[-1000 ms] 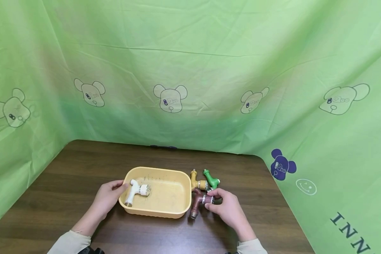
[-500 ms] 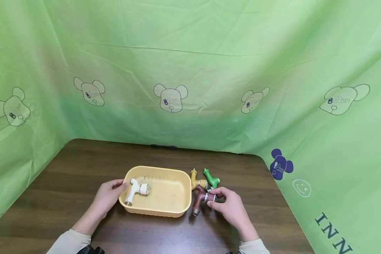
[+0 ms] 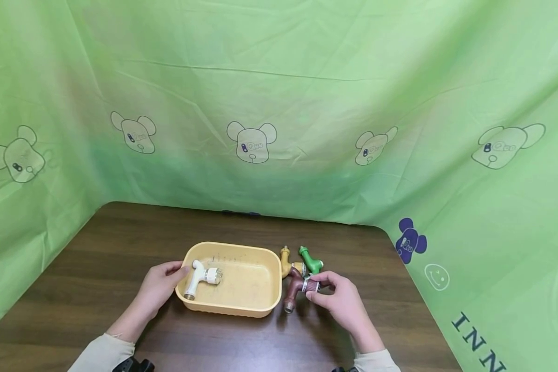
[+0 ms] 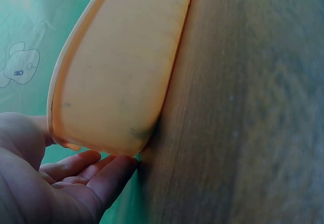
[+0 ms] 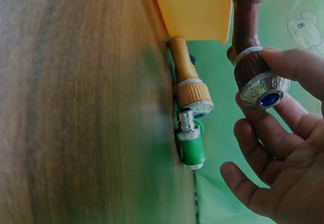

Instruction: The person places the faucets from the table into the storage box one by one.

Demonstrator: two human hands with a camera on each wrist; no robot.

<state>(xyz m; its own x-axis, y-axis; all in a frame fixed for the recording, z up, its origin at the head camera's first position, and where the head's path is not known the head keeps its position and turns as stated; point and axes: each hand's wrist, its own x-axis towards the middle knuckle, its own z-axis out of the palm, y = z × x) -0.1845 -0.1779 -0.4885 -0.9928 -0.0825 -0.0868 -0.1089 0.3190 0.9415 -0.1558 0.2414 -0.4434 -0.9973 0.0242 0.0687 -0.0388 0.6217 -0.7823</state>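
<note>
My left hand [image 3: 157, 290] holds the left end of a yellow plastic tub [image 3: 242, 312], thumb over the rim and fingers against the outer wall. Inside the tub, at its left, lies a white tap [image 3: 195, 282] with a ribbed knob. Between thumb and fingers, my right hand [image 3: 341, 302] pinches the ribbed knob of a dark red-brown tap [image 3: 293, 290]. In the right wrist view this brown tap [image 5: 248, 29] is raised off the table, its threaded end pointing away from the hand. Just behind it, a yellow tap [image 3: 285, 261] and a green tap [image 3: 311, 260] lie on the table.
The dark wooden table [image 3: 135, 232] has rounded far corners. A green curtain [image 3: 279, 77] with printed bear heads hangs behind it and along both sides. The yellow and green taps lie close together beside the tub's right end.
My right hand has moved slightly right and away from me with the brown tap, which now sits farther from the tub. My left hand and the tub have stayed nearly still.
</note>
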